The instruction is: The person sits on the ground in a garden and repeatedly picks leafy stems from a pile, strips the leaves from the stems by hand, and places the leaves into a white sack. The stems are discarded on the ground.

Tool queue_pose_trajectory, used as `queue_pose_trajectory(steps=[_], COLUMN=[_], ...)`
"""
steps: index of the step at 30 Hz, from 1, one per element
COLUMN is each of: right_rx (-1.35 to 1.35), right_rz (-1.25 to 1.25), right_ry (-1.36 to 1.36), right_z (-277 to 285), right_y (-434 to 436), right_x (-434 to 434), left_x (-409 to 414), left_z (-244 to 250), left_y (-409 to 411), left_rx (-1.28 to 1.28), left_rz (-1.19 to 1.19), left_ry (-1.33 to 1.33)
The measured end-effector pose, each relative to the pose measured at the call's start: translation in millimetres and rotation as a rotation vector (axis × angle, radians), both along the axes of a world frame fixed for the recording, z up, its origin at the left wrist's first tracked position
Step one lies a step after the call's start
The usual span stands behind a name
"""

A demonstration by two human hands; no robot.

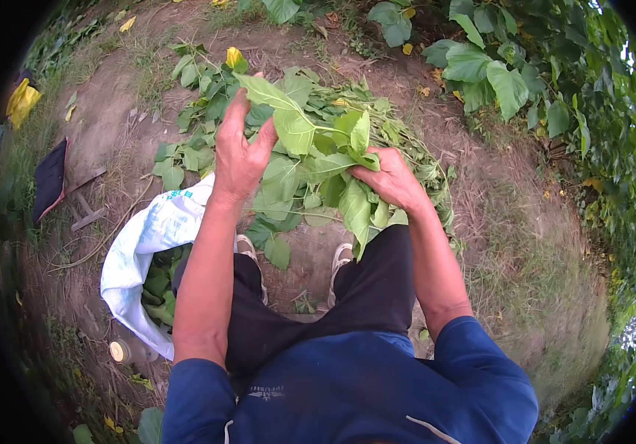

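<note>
My right hand [393, 180] grips a leafy green shoot [326, 164], with broad leaves fanning up and to the left and others hanging toward my knee. My left hand [240, 152] is raised beside the shoot's upper leaf [282, 111]. Its thumb and fingers are spread apart, and some fingertips are hidden behind that leaf. Beneath both hands lies a pile of cut leafy branches [407, 139] on the ground. A white woven sack [129, 272], its mouth rolled wide, stands by my left leg with loose green leaves [160, 288] inside.
A clear jar with a pale yellow lid [120, 351] lies against the sack. Farther left are a dark cloth-covered seat [50, 180] with wooden legs and a yellow cloth or bag [22, 102]. Dense leafy plants [562, 111] border the right side. Bare soil and grass surround the pile.
</note>
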State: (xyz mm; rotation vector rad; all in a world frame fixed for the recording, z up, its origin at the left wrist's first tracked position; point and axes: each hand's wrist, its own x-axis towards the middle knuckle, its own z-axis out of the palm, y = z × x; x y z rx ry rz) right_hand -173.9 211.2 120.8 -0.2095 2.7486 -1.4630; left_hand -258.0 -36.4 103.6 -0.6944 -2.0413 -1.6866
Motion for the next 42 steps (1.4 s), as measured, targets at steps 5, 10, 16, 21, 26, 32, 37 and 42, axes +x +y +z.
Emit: queue_pose_trajectory(steps=[5,10,16,21,26,32,37,42], right_rx=[-0.045,-0.17,0.14,0.3,0.365,0.184,0.063,-0.395], right_rz=[0.073,-0.166,-0.276,-0.331,-0.36,-0.296,-0.114,-0.015], right_ry=[0.102,0.227,0.623,0.72,0.648,0.602,0.375,0.296], right_z=[9,-6,-33,-44,-48,-60,-42,-34], right_y=[-28,-52,-68,-71,-74,-77,-81,-81], right_x=[-6,-20,-44,-50,-51,-51,-42,-43], left_x=[24,34,28,27,30,29,12,-1], left_z=[0,-18,-30,-32,-15,-18,-33,-19], left_y=[21,41,51,43,39,46,36,22], left_rx=[0.244,0.568,0.896,0.949,0.851,0.605,0.633,0.794], left_rz=[-0.564,-0.727,-0.691,-0.754,-0.725,-0.501,-0.425,-0.464], left_ry=[-0.533,-0.802,-0.924,-1.066,-0.985,-0.792,-0.885,-0.982])
